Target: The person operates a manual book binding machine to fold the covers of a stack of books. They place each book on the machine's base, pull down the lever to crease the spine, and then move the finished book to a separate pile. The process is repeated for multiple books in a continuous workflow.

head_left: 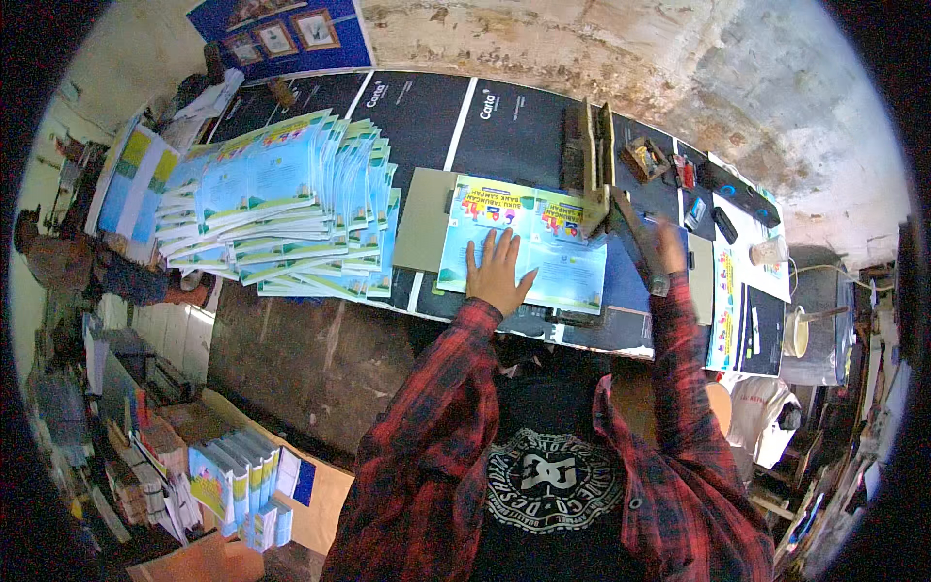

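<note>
My left hand (pixel 497 275) lies fingers splayed on the printed sheet (pixel 572 274), whose length runs toward my right hand (pixel 670 248); I can't tell that one's grip.

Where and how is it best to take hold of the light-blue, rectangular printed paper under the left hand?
Probably pinch the near edge of the light-blue printed paper, coming from the person's side: it lies flat, this edge faces the body, while the long dark metal arm stands by its right end.

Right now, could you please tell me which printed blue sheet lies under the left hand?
The blue sheet just right of the large pile: the left hand rests on it; no other visible sheet touches that hand.
</note>
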`<state>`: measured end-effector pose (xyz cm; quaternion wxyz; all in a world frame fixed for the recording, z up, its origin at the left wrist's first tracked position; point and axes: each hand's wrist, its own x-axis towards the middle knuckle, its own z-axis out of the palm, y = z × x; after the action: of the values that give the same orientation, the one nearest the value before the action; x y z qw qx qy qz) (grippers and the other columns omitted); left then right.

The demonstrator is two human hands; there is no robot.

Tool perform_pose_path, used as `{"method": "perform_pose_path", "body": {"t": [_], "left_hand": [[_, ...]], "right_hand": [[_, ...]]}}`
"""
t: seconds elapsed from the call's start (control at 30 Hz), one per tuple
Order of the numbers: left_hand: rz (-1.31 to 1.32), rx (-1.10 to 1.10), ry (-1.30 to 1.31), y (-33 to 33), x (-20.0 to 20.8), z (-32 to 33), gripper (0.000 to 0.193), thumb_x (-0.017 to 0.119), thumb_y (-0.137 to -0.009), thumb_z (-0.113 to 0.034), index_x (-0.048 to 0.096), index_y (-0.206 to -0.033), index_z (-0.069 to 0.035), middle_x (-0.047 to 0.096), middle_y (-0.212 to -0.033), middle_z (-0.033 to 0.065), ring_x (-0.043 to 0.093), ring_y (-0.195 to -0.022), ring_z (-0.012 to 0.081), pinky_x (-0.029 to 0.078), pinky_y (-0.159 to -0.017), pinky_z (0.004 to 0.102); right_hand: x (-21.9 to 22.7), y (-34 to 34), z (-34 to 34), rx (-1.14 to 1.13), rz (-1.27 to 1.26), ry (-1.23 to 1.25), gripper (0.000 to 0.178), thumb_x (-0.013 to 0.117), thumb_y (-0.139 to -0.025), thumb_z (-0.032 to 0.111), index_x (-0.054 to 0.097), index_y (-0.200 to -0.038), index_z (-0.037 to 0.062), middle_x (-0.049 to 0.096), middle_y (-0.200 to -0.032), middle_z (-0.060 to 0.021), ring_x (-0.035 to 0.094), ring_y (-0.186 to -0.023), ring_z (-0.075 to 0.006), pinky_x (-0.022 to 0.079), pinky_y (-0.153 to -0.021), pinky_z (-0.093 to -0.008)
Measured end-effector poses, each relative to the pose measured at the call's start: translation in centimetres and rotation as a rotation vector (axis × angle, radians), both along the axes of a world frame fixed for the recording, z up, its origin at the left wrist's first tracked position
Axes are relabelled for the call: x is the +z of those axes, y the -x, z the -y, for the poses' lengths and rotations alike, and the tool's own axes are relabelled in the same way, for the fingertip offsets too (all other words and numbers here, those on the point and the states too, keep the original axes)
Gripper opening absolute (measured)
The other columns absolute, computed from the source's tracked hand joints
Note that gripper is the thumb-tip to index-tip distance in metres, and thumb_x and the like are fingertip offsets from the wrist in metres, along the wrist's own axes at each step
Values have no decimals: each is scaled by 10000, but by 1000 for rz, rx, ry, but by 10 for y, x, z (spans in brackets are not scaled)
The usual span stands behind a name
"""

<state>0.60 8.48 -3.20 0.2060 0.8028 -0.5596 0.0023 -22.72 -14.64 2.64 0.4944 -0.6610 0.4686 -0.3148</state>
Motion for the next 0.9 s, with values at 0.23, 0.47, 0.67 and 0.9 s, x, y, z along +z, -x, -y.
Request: {"method": "perform_pose_path", "body": {"t": [0.23, 0.47, 0.67, 0.9], "left_hand": [[21, 30, -18, 4, 3, -4, 690, 500, -886, -540, 430, -1392, -77, 349, -1502, 73, 247, -1415, 298, 88, -1131, 581], [39, -8, 55, 5, -2, 5, 666, 563, -872, -498, 455, -1357, -55, 394, -1451, 80, 268, -1392, 307, 138, -1107, 600], [-62, 517, 93, -43, -2, 1, 609, 588, -857, -508, 536, -1238, -36, 460, -1271, 171, 409, -1212, 368, 300, -1003, 567], [-130, 688, -160, -78, 15, 11, 692, 670, -719, -657, 663, -1083, -68, 570, -1128, 170, 514, -1128, 365, 416, -900, 563]], "right_hand": [[149, -73, -97, 294, -458, 778, 817, 622, -856, 507, 363, -1371, -71, 539, -1240, -304, 556, -1118, -426, 449, -963, -453], [33, -60, -147, 119, -629, 820, 933, 662, -801, 473, 216, -1492, 32, 228, -1518, -255, 281, -1379, -425, 254, -1113, -525], [67, -48, -131, 234, -174, 507, 900, 687, -838, 374, 200, -1477, -30, 302, -1480, -274, 354, -1344, -399, 294, -1108, -438], [111, -19, -50, -3, 385, 114, 729, 612, -936, 301, 220, -1484, 21, 452, -1371, -259, 495, -1219, -276, 387, -1033, -387]]}}
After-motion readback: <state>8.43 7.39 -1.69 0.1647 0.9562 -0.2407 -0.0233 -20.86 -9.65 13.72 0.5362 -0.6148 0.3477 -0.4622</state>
